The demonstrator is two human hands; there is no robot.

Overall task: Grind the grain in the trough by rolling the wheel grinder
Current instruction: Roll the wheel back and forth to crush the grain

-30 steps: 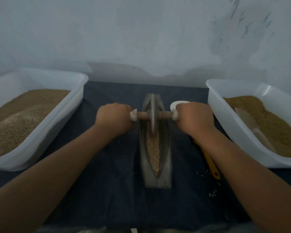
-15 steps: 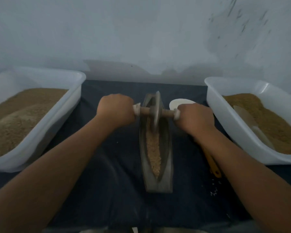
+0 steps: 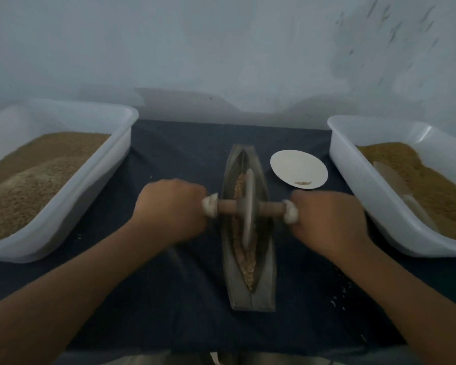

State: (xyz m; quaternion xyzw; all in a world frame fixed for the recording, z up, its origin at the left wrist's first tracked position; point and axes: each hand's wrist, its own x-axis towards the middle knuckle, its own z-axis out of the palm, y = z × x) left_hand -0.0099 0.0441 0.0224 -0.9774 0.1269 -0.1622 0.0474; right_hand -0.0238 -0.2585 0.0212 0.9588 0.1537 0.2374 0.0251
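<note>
A narrow grey boat-shaped trough lies lengthwise on the dark cloth, with a strip of brown grain along its groove. The wheel grinder, a thin grey disc on a wooden axle with pale end caps, stands in the groove near the trough's middle. My left hand grips the axle's left handle. My right hand grips the right handle. Both handles are hidden inside my fists.
A white tub heaped with grain stands at the left. At the right a second white tub holds grain and a pale scoop. A small white dish with a few grains sits right of the trough's far end. Loose grains dot the cloth.
Both hands have pulled the wheel toward me, from the trough's far end to about its middle. The white dish, half hidden before behind my right hand, now shows fully.
</note>
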